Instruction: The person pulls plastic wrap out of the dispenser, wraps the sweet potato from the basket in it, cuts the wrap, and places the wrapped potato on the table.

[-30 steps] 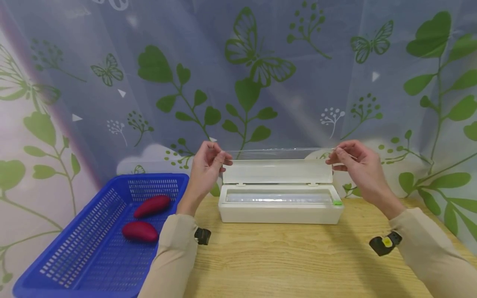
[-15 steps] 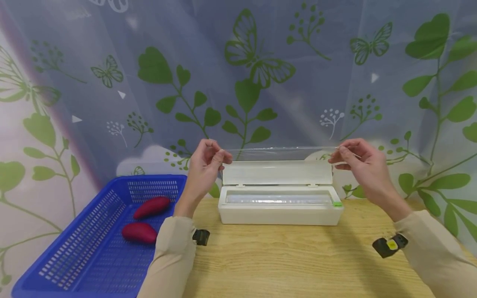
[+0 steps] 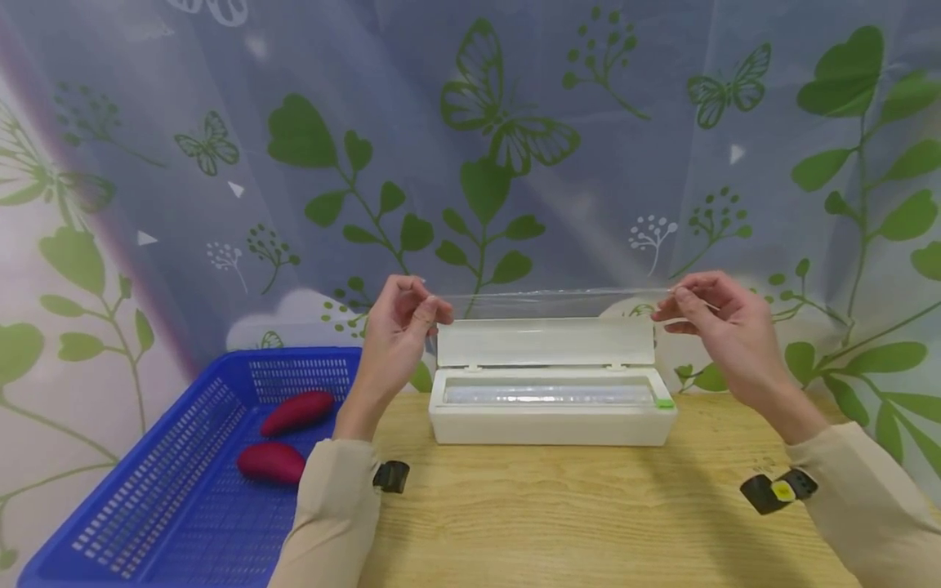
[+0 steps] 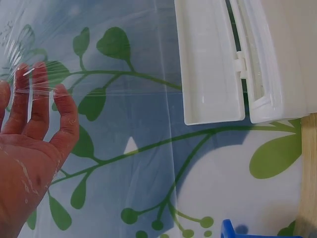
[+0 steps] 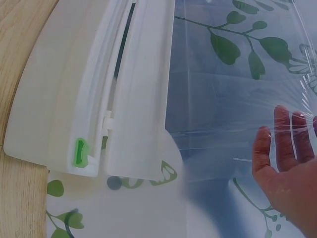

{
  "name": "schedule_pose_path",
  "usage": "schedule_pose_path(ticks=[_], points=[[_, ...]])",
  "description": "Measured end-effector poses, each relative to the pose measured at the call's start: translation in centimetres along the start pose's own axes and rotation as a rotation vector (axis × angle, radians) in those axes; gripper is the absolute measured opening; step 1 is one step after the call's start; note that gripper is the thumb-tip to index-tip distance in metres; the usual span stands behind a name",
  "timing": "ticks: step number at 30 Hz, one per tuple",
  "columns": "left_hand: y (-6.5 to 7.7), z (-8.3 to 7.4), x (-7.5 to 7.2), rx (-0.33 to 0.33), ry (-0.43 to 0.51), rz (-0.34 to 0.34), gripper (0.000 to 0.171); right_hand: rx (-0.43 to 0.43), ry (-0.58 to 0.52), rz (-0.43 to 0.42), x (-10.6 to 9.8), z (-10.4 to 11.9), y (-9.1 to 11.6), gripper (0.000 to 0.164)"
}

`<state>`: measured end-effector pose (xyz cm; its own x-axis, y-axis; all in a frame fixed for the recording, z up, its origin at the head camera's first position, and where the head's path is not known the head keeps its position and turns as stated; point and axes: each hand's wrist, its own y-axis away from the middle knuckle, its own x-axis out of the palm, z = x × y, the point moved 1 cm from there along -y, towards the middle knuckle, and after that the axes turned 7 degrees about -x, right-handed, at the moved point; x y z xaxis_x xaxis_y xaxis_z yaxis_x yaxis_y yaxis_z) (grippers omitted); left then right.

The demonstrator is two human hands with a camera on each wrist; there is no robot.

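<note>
In the head view, clear cling film stretches between my two hands, above and behind a white cling film dispenser. My left hand pinches the film's left corner between thumb and fingers. At the opposite corner, my right hand does the same. The dispenser's lid stands raised, and a roll shows inside the box. In the left wrist view, creases in the film gather at the fingertips. Film also runs from the dispenser to the fingers in the right wrist view.
A blue plastic basket stands at the left with two dark red, tapered pieces in it. The dispenser rests on a wooden table. A green slider sits at its right end. Behind hangs a leaf-patterned curtain.
My hands have drawn slightly farther apart, the left going left and the right going right, keeping the film stretched between them. The dispenser has stayed in place.
</note>
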<state>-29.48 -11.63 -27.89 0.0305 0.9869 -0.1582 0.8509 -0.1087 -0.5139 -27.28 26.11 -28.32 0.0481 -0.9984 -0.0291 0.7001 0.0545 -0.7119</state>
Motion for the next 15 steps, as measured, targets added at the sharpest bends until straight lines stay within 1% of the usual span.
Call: schedule_pose_path(ticks=[2,9,15], points=[[0.2,-0.1,0.0,0.003,0.003,0.001,0.013,-0.005,-0.005,0.000,0.0,0.2,0.1,0.007],[0.8,-0.5,-0.1,0.009,0.000,-0.001,0.010,-0.006,0.042,0.013,0.2,0.9,0.6,0.009],[1.2,-0.9,-0.2,0.035,-0.010,-0.006,0.010,-0.059,0.035,0.033,0.1,1.5,0.8,0.008]])
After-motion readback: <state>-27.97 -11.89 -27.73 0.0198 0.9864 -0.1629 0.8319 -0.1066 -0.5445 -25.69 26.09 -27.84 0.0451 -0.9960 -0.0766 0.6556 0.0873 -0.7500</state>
